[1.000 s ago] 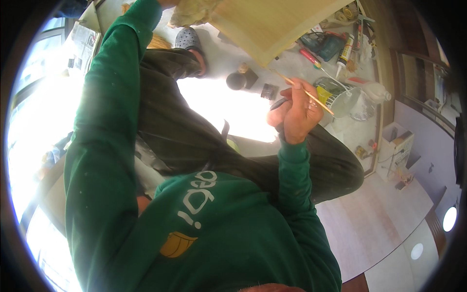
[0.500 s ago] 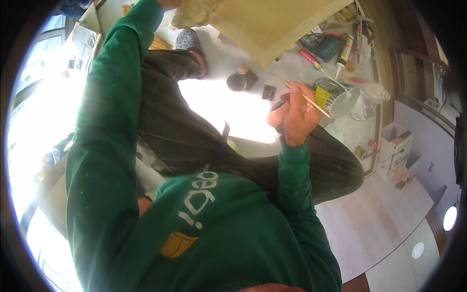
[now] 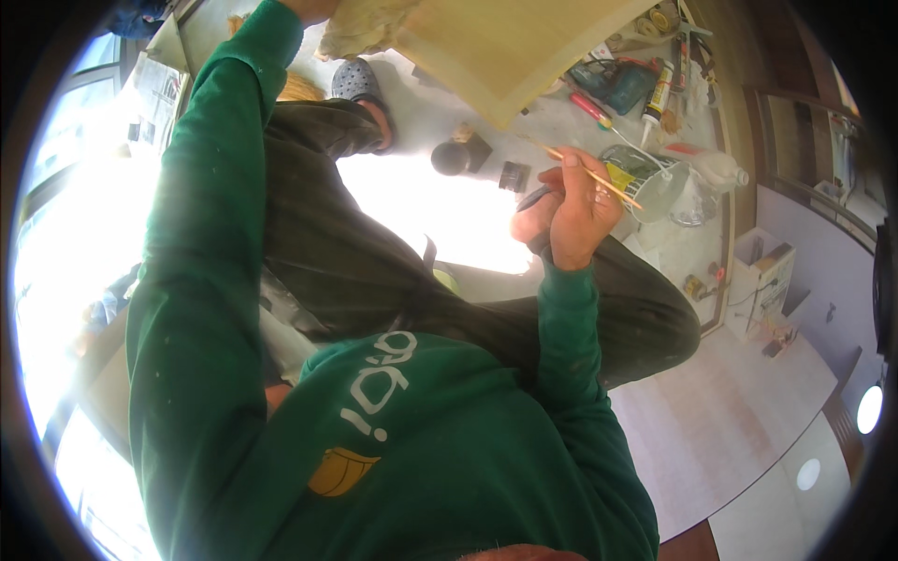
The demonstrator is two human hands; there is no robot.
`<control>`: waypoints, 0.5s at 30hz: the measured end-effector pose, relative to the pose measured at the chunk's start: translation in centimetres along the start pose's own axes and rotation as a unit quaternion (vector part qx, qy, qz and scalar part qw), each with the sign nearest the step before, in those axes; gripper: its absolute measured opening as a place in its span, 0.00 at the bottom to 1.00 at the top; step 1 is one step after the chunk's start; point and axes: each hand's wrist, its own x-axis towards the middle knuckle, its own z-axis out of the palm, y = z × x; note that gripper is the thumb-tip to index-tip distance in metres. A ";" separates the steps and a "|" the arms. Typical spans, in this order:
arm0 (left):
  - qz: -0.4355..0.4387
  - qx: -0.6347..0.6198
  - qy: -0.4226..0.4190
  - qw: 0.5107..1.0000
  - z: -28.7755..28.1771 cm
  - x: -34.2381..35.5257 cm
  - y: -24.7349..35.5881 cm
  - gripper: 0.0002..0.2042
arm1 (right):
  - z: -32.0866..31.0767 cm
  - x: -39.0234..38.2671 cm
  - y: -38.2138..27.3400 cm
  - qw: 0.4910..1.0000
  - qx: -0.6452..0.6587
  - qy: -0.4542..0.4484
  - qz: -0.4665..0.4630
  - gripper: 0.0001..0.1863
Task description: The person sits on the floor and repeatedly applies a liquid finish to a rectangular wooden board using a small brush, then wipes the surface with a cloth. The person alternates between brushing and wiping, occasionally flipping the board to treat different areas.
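My right hand (image 3: 572, 208) is closed around a thin wooden-handled brush (image 3: 599, 178), which slants from upper left to lower right above my knee. A dark handle (image 3: 536, 197) also pokes out under that hand. My left arm in a green sleeve (image 3: 210, 187) stretches up to the top edge. There my left hand (image 3: 313, 7) is mostly cut off, next to a crumpled pale cloth (image 3: 365, 33) and a large pale wooden panel (image 3: 510, 42). Its grip is hidden. The brush tip lies just below the panel's lower corner.
On the floor past the brush stand an open paint tin (image 3: 639, 178), a clear plastic bottle (image 3: 716, 173), a sealant tube (image 3: 659, 93) and a teal power drill (image 3: 617, 84). A dark round pot (image 3: 449, 157) and small block (image 3: 513, 176) sit near my grey clog (image 3: 355, 84).
My right hand with the brush has drifted slightly; the left arm, panel and cloth stay where they were.
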 end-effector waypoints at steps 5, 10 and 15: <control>-0.078 -0.088 0.016 0.993 0.5 0.0 0.3 0.12 | -0.6 0.5 0.0 1.000 -0.011 0.015 -0.010 0.08; -0.015 -0.067 -0.016 0.997 0.1 -0.2 0.1 0.12 | -0.4 -0.9 1.1 0.999 0.024 -0.027 -0.020 0.08; -0.077 -0.061 -0.002 0.995 0.1 0.0 -0.1 0.16 | -0.6 -1.4 0.0 0.999 0.020 -0.020 -0.028 0.08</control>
